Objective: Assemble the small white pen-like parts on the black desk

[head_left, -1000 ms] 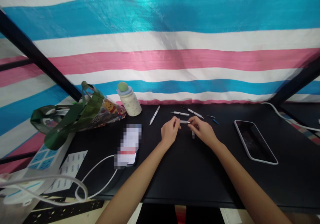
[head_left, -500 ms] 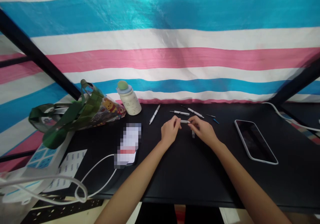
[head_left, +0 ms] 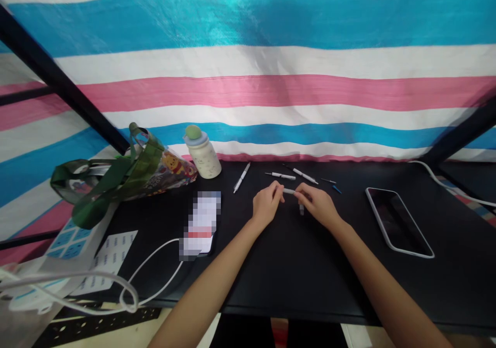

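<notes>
Above the black table, my left hand (head_left: 266,203) and my right hand (head_left: 318,203) pinch opposite ends of a short whitish pen barrel (head_left: 289,191). Both hands are closed, and their fingers hide the ends of the barrel. A small grey piece (head_left: 301,209) lies just under my right hand, partly covered by it. Beyond my hands are a white pen (head_left: 284,176) and another white pen (head_left: 306,176), each with a thin dark end. Farther left a third white pen (head_left: 242,178) lies slanted. Right of them are a thin refill-like piece (head_left: 328,180) and a small blue piece (head_left: 337,188).
A phone (head_left: 399,221) lies at the right; another phone (head_left: 201,224) with a white cable (head_left: 158,242) is at the left. A bottle (head_left: 207,159), a green bag (head_left: 155,167), a printed sheet (head_left: 114,257) and a power strip (head_left: 73,242) stand or lie farther left.
The view has shifted slightly. Both hands keep hold of the pen barrel; the fingers of my right hand now cover the barrel's right end, where a whitish tip showed before.
</notes>
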A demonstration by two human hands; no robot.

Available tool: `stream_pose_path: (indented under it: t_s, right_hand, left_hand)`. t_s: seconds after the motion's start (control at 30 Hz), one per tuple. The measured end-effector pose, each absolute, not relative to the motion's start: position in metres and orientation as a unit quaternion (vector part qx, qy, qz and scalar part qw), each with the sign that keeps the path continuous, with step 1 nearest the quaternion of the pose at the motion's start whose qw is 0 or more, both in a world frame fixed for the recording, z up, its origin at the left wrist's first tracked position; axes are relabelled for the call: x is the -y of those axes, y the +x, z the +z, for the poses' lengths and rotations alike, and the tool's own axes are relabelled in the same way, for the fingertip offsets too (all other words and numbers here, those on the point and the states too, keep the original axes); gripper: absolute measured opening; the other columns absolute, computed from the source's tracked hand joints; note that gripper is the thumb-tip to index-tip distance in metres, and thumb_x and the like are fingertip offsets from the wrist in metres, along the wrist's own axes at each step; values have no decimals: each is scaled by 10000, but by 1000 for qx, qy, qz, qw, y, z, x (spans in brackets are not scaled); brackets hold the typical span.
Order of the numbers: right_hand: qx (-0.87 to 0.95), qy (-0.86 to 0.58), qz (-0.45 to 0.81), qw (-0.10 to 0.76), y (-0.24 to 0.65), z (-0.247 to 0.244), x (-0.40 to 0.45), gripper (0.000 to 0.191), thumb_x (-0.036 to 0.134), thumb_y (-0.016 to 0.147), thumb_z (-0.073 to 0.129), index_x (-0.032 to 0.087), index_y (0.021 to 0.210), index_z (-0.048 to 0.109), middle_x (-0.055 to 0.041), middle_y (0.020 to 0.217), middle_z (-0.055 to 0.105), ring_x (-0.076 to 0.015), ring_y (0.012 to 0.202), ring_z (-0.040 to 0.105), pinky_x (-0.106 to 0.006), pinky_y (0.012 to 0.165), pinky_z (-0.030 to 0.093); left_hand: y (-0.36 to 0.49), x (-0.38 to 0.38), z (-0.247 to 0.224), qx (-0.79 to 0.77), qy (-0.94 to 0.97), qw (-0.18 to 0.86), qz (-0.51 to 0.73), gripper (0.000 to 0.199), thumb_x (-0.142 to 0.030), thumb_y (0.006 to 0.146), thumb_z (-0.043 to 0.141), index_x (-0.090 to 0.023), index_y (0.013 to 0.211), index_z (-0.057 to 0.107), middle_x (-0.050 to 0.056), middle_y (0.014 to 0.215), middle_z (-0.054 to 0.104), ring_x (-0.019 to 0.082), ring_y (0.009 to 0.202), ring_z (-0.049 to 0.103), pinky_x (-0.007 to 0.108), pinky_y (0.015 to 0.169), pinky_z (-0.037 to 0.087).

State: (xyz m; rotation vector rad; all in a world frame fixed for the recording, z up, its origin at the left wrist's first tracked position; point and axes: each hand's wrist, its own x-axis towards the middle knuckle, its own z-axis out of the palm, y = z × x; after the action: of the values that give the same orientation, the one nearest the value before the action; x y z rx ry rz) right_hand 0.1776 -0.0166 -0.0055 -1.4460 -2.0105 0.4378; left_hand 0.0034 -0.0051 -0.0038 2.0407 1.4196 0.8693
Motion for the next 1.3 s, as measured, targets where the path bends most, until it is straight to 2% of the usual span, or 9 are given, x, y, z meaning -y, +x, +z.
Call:
stream_pose_path:
  t_s: [0.13, 0.3, 0.53, 0.67, 0.77, 0.87, 0.97, 1.07, 1.3]
  right_hand:
    - [753, -537, 199, 323, 180, -5, 15, 267, 409, 865, 395, 214, 757, 543, 30, 578, 609, -110, 505, 507, -209, 528, 339]
    - [747, -539, 203, 332, 181, -6, 15, 279, 395, 875, 372, 208, 752, 538, 23, 592, 610, -114, 527, 513, -210, 548, 338]
    - [742, -561, 165, 327, 180, -8, 13, 267, 384, 867, 384, 213, 756, 556, 18, 603, 609, -127, 555, 529, -215, 541, 325]
    - [756, -550, 146, 325, 182, -11, 9, 291, 405, 863, 386, 209, 765, 578, -4, 629, 616, -148, 614, 554, -238, 603, 355]
    - [752, -557, 143, 322, 182, -15, 8, 298, 419, 861, 389, 212, 773, 584, -10, 659, 622, -151, 622, 560, -242, 596, 362]
    - [744, -565, 136, 330, 182, -18, 8, 275, 428, 852, 410, 218, 829, 587, -13, 683, 627, -152, 620, 565, -240, 575, 366]
    - [731, -578, 120, 342, 181, -20, 9, 267, 418, 844, 429, 216, 956, 563, 3, 639, 609, -143, 563, 554, -234, 544, 356]
    - [726, -601, 99, 319, 181, -20, 9, 253, 394, 838, 439, 217, 990, 537, 25, 588, 575, -132, 516, 534, -224, 512, 326]
    - [758, -613, 110, 194, 180, -20, 10, 129, 335, 811, 476, 230, 845, 543, 39, 560, 532, -126, 541, 520, -216, 505, 269]
  left_hand:
    - [4, 3, -6, -500, 753, 281, 323, 420, -438, 929, 215, -209, 762, 526, -50, 680, 640, 107, 646, 577, 198, 636, 377]
    - [3, 4, -6, -484, 765, 269, 330, 388, -438, 930, 243, -210, 771, 514, -57, 657, 626, 107, 636, 572, 194, 614, 363]
    - [5, 5, -6, -480, 791, 242, 291, 289, -375, 932, 284, -254, 916, 546, -62, 728, 638, 126, 753, 560, 211, 645, 353]
    - [6, 5, -6, -449, 828, 200, 271, 284, -380, 916, 340, -241, 860, 582, -30, 833, 626, 146, 822, 517, 236, 697, 357]
    - [6, 4, -8, -440, 837, 187, 266, 276, -419, 890, 395, -230, 837, 589, -14, 819, 611, 154, 812, 512, 246, 691, 358]
    - [7, 3, -11, -443, 832, 205, 263, 211, -410, 856, 464, -236, 909, 572, -28, 766, 610, 146, 764, 525, 241, 658, 361]
    - [7, 3, -13, -467, 812, 221, 273, 228, -357, 847, 472, -244, 1039, 523, -44, 741, 609, 130, 715, 541, 229, 627, 366]
    - [8, 3, -13, -486, 806, 210, 265, 254, -307, 820, 486, -249, 1067, 506, -63, 654, 576, 121, 668, 543, 225, 618, 364]
    - [9, 7, -11, -501, 829, 153, 197, 159, -243, 788, 474, -264, 893, 592, -57, 607, 547, 126, 647, 541, 245, 658, 358]
